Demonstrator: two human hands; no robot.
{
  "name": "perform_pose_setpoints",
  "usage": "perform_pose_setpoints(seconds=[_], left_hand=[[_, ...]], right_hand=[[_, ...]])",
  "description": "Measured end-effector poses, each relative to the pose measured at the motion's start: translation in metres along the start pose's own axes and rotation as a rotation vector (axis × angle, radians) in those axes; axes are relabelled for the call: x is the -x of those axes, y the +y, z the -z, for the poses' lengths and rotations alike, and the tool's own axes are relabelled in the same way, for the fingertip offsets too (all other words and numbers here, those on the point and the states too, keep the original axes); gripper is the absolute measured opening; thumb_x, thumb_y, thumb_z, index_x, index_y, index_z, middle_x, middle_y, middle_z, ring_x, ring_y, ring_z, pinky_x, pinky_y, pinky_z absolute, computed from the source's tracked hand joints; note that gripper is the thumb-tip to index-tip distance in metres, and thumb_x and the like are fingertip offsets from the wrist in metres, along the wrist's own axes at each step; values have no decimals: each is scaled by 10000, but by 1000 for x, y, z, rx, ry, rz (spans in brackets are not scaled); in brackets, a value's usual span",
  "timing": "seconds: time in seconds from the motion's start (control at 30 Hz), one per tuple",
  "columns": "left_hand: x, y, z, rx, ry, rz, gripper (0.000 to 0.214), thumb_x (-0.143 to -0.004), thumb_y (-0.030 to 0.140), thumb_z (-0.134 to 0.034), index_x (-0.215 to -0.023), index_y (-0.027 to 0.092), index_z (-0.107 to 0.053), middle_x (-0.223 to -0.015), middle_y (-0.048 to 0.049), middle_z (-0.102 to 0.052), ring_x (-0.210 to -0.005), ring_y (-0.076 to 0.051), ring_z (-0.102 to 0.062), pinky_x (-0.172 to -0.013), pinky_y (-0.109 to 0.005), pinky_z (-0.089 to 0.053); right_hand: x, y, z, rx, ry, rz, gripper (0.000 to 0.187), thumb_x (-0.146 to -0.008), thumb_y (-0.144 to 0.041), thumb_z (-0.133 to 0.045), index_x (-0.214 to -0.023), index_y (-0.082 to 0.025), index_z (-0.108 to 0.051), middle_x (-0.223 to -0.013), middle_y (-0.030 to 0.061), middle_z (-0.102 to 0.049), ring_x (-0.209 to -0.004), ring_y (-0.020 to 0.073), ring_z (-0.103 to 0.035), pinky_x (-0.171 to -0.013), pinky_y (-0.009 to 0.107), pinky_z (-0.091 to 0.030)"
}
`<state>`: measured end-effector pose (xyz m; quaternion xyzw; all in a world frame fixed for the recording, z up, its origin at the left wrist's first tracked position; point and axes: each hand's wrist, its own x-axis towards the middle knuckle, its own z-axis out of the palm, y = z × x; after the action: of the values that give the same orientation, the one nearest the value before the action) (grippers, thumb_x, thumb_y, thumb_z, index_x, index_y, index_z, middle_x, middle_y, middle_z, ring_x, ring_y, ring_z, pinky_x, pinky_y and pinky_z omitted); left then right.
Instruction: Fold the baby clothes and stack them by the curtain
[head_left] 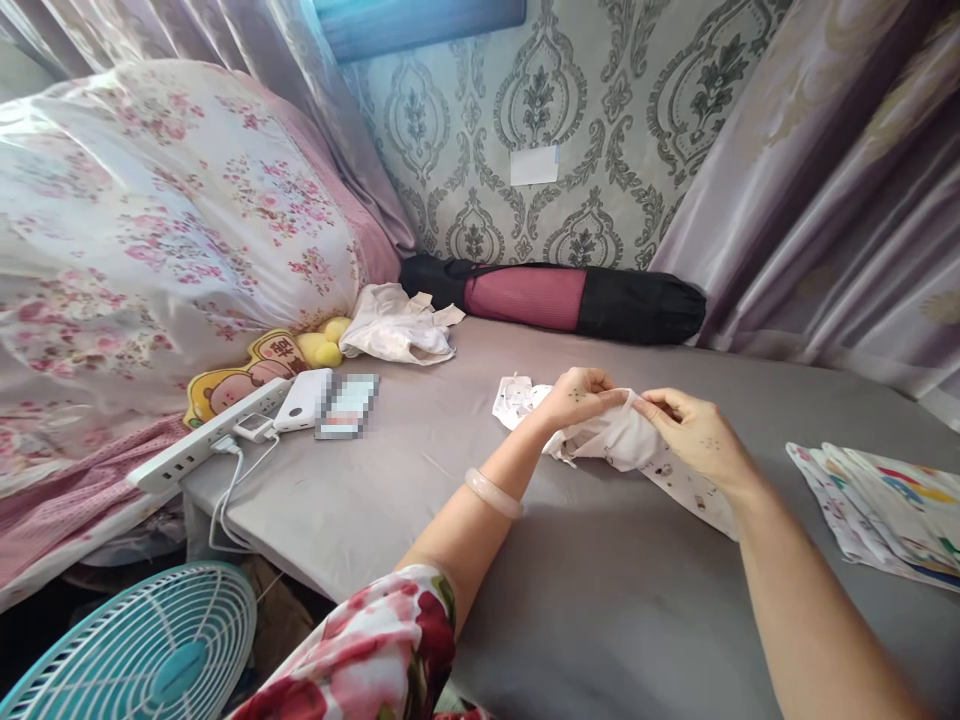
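A small white garment [616, 440] with a sparse print lies partly bunched on the grey-covered surface [570, 610]. My left hand [581, 398] pinches its raised upper edge, with the fingertips partly hidden by the fabric. Close beside it, my right hand [690, 430] pinches the same edge between thumb and fingers. One printed part of the garment spreads left past my left wrist; another runs beneath my right hand. At the right lies a stack of folded printed clothes [877, 500], apart from both hands.
A crumpled pale garment [401, 325] lies at the back left, near a yellow plush toy [326, 345]. A power strip [202, 440], a white power bank [304, 400] and a blurred phone-like item [349, 405] sit left. Behind is a black-and-maroon rolled bag [525, 295]; a fan [180, 660] stands low left.
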<state>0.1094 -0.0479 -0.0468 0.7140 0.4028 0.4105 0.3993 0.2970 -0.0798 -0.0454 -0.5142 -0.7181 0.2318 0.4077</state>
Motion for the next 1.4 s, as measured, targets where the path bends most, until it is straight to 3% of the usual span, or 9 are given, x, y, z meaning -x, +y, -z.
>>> perform_pose_setpoints(seconds=[0.23,0.33,0.63,0.77,0.87,0.97,1.1,1.2,1.4], left_hand=[[4,15,1,-393,56,-145,106,-838,226,-594,-912,170,-644,-915,-55,-649,-884,-204,-572,-861,-348,-449],[8,18,1,-534,128,-184,194,-807,174,-614,-1001,176,-606,-1044,-99,-614,-1014,-255,-542,-947,-407,-422],[17,34,36,-517,129,85,158,-838,309,-586,-747,186,-627,-675,-31,-653,-644,-169,-598,-674,-287,-448],[26,46,50,-380,-240,208,280,-823,363,-563,-635,163,-621,-546,-29,-641,-482,-125,-563,-500,-227,-396],[28,46,43,-268,-541,317,228,-777,348,-603,-645,166,-639,-590,-33,-678,-487,-129,-599,-455,-207,-400],[23,34,28,-289,-658,400,159,-719,301,-653,-626,173,-641,-584,-17,-667,-520,-147,-628,-484,-216,-455],[15,13,14,-503,-411,282,117,-637,226,-718,-729,177,-666,-752,-52,-702,-724,-230,-680,-664,-306,-533],[12,4,10,-576,-211,129,402,-662,234,-723,-1050,175,-638,-1118,-126,-674,-1065,-307,-622,-902,-391,-492],[8,-17,2,-488,-63,14,520,-754,288,-665,-1232,171,-496,-1283,-145,-579,-1185,-292,-543,-999,-417,-425]], right_hand=[[-6,14,2,135,327,-55,433,-789,-596,-561,-871,-188,-685,-803,66,-706,-719,208,-626,-673,324,-453],[-9,25,3,133,442,-113,441,-778,-604,-560,-864,-189,-680,-809,82,-705,-744,228,-632,-697,345,-466],[-9,33,-2,97,475,-239,400,-760,-539,-562,-853,-169,-685,-842,100,-719,-816,248,-646,-769,356,-474],[-9,31,-3,75,501,-270,376,-766,-513,-568,-844,-166,-687,-809,89,-724,-785,234,-650,-734,333,-477],[-8,31,-1,61,522,-290,355,-771,-493,-572,-849,-166,-688,-796,87,-727,-777,233,-657,-697,316,-477],[-7,28,3,52,558,-312,360,-777,-497,-567,-861,-167,-684,-785,89,-729,-765,234,-657,-663,308,-475],[-6,18,10,29,620,-301,344,-788,-489,-554,-852,-171,-666,-780,93,-724,-726,226,-654,-622,295,-470],[-7,12,14,-6,636,-289,332,-797,-484,-542,-848,-174,-649,-748,81,-714,-670,211,-644,-595,289,-464],[-5,0,18,-8,600,-259,336,-788,-489,-560,-835,-169,-653,-698,63,-696,-637,200,-620,-576,287,-442]])
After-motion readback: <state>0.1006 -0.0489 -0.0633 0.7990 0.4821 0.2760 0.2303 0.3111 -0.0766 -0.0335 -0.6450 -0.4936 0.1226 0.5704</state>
